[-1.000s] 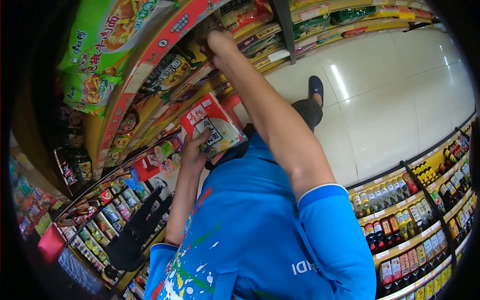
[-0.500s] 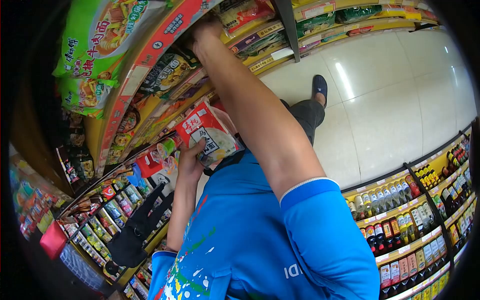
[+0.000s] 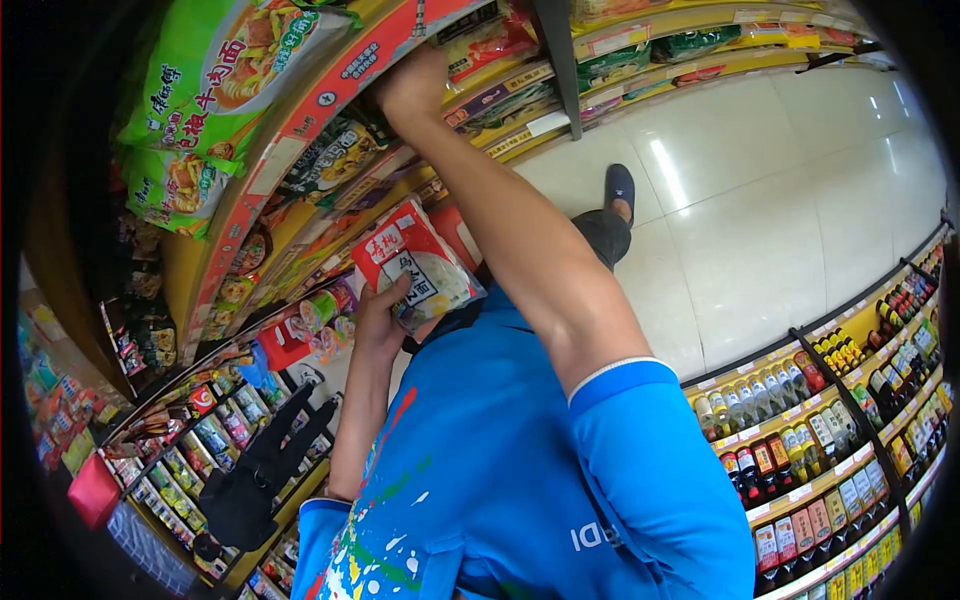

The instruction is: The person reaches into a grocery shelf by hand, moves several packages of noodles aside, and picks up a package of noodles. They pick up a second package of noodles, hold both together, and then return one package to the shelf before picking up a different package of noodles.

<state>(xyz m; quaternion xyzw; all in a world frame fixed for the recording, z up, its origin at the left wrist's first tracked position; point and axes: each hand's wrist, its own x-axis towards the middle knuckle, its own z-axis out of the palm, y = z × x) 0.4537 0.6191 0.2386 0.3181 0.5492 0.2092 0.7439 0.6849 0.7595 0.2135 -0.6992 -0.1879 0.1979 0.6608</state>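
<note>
My left hand grips a red and white packet of noodles by its lower left corner, with the thumb on the front. The packet is held up before my waist, its printed face toward me. My right arm stretches up and across to the shelf, and my right hand is inside it, behind the red shelf edge. Its fingers are hidden in shadow, so what they touch does not show. Just beside that hand lies a red and yellow bagged noodle pack.
Large green instant noodle bags stand on the upper shelf at left. Dark noodle packs fill a tier below. Shelves of bottles line the right side, across a tiled floor. Another person in black is in the aisle at lower left.
The view has shifted slightly. My right hand is still at the shelf, its wrist bent a little more. The noodle packet stays in my left hand.
</note>
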